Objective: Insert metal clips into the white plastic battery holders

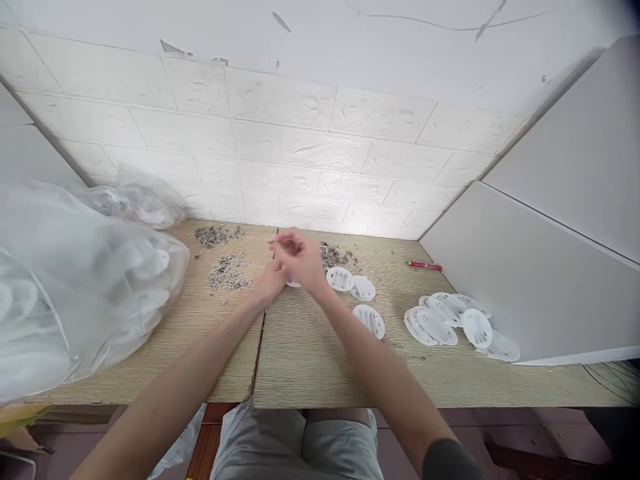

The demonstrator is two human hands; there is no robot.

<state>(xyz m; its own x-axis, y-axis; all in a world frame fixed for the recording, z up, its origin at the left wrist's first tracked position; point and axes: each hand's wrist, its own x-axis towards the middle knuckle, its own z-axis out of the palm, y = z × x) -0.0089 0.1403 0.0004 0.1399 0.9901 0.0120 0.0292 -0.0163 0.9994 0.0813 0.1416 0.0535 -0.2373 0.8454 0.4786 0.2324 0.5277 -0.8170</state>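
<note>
My right hand [303, 260] is raised over the table, slightly blurred, its fingers curled and thumb and fingertips drawn together. Whatever may be in that pinch is too small to make out. Below and to the left is my left hand [273, 279], its fingers mostly hidden behind the right one. Part of a round white plastic disc [294, 285] shows beneath the hands; I cannot tell whether the left fingers grip it. Just right of them lie a slotted white disc [340, 279], a second disc [363, 289] touching it, and another [369, 321] nearer me.
Small metal parts form piles [229, 271] on the left and a pile [330, 255] behind my right hand. A large clear bag [90, 287] of white parts fills the left side. Several discs [435, 323] overlap at right, near a red tool [425, 265] and the partition [540, 280].
</note>
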